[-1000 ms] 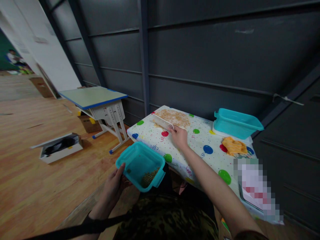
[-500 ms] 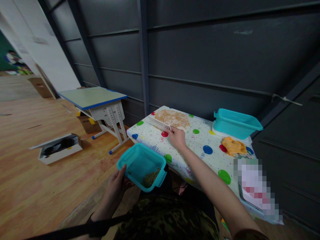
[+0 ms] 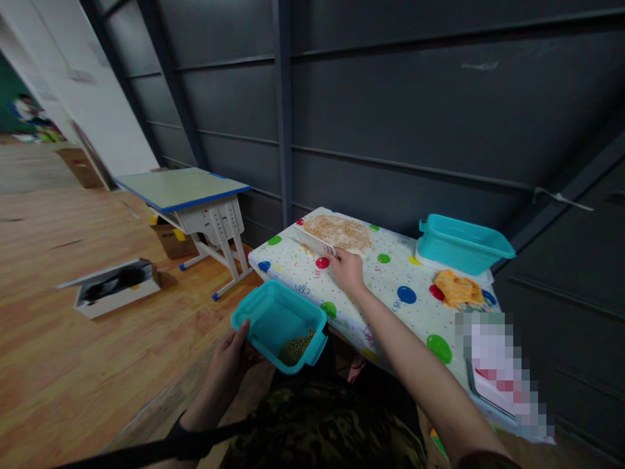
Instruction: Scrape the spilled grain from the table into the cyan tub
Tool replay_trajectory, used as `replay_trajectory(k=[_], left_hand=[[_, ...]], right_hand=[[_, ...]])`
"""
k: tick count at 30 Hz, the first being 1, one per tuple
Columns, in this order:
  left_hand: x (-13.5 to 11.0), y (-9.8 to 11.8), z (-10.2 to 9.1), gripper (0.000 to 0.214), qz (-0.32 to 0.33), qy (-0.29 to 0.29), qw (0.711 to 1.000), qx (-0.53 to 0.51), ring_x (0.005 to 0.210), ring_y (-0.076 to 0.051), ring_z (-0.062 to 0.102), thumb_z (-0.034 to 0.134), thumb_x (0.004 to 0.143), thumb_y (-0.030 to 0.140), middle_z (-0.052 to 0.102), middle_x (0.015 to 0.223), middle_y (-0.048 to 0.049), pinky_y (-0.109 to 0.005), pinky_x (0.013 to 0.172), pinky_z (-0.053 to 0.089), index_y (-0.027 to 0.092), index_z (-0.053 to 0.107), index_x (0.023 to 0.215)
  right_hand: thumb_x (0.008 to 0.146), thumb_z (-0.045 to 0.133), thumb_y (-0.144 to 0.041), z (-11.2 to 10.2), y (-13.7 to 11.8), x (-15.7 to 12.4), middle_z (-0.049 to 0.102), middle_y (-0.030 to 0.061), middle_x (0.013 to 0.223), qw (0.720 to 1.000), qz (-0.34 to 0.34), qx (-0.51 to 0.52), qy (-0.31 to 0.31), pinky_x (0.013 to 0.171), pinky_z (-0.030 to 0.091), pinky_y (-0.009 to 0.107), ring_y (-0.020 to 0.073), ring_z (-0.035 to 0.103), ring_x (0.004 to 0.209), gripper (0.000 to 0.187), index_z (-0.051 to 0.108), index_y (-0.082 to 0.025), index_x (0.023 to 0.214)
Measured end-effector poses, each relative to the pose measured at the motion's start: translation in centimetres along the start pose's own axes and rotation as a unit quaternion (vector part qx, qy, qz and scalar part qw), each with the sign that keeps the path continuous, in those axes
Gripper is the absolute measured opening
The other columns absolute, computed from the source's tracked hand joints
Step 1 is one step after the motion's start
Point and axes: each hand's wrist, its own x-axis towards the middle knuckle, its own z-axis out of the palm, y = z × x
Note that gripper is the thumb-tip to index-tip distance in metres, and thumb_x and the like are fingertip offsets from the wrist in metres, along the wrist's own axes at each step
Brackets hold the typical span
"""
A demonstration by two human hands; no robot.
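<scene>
My left hand [image 3: 233,352] grips the left rim of a teal plastic container [image 3: 266,319], thumb over the edge. It hangs tilted beside the near edge of the table, with a small heap of greenish beans [image 3: 297,347] in its lower right corner. My right hand [image 3: 346,268] is closed round the near end of a long, flat white scraper-like blade [image 3: 315,242] with small slots by the grip. The blade stands on edge on the tablecloth [image 3: 375,280], along the near side of a spread layer of tan grains [image 3: 336,229]. Its exact kind is unclear.
At the table's right back stands a second teal container [image 3: 461,244], with an orange cloth [image 3: 458,288] in front. A blurred-out flat item [image 3: 498,365] lies at the right corner. To the left are a desk [image 3: 185,189] and an open white box [image 3: 117,293] on the floor.
Almost nothing differs. The view has shifted slightly; both hands keep their hold, and the blade stays beside the grains.
</scene>
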Motion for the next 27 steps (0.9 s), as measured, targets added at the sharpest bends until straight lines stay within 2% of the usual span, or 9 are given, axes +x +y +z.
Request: replay_trajectory(k=[4,10,14,20,27], left_hand=[[0.4,-0.3,-0.2,0.061,0.003,0.0,1.0,0.002,0.051,-0.016,0.061,0.102,0.059,0.064,0.059,0.054,0.0052,-0.034,0.055,0.064,0.021,0.064,0.079],[0.1,-0.1,0.0,0.059,-0.003,-0.007,1.0,-0.003,0.047,-0.015,0.059,0.103,0.057,0.062,0.06,0.052,0.0048,-0.034,0.052,0.063,0.022,0.062,0.073],[-0.4,0.3,0.4,0.057,0.003,-0.009,1.0,-0.009,0.047,-0.016,0.059,0.102,0.059,0.061,0.058,0.049,0.0052,-0.031,0.051,0.061,0.022,0.062,0.07],[-0.8,0.8,0.7,0.062,-0.003,-0.018,1.0,-0.011,0.046,-0.013,0.055,0.104,0.052,0.063,0.052,0.048,0.0073,-0.029,0.049,0.059,0.022,0.06,0.068],[-0.2,0.1,0.1,0.059,0.0,-0.006,1.0,0.001,0.05,-0.017,0.062,0.102,0.058,0.063,0.063,0.055,0.0038,-0.033,0.052,0.061,0.021,0.066,0.078]], right_hand=[[0.104,0.064,-0.036,0.1,-0.1,0.0,0.084,0.0046,0.086,1.0,-0.007,0.008,-0.01,0.074,0.045,0.028,0.023,0.072,0.075,0.028,0.087,-0.022,0.103],[0.104,0.063,-0.032,0.2,-0.2,0.0,0.086,0.0056,0.093,1.0,-0.006,-0.004,-0.005,0.077,0.046,0.029,0.0244,0.075,0.082,0.026,0.087,-0.024,0.108],[0.104,0.064,-0.036,0.2,-0.2,0.0,0.083,0.0038,0.083,1.0,-0.009,0.008,-0.009,0.073,0.045,0.029,0.0232,0.072,0.074,0.026,0.087,-0.024,0.103],[0.102,0.065,-0.033,0.3,-0.4,-0.1,0.082,0.0033,0.081,1.0,-0.016,0.017,-0.014,0.072,0.044,0.029,0.0227,0.071,0.073,0.023,0.085,-0.023,0.094],[0.102,0.066,-0.036,0.2,-0.5,-0.1,0.077,0.0029,0.073,1.0,-0.017,0.023,-0.007,0.068,0.041,0.029,0.0214,0.067,0.068,0.029,0.08,-0.023,0.08]])
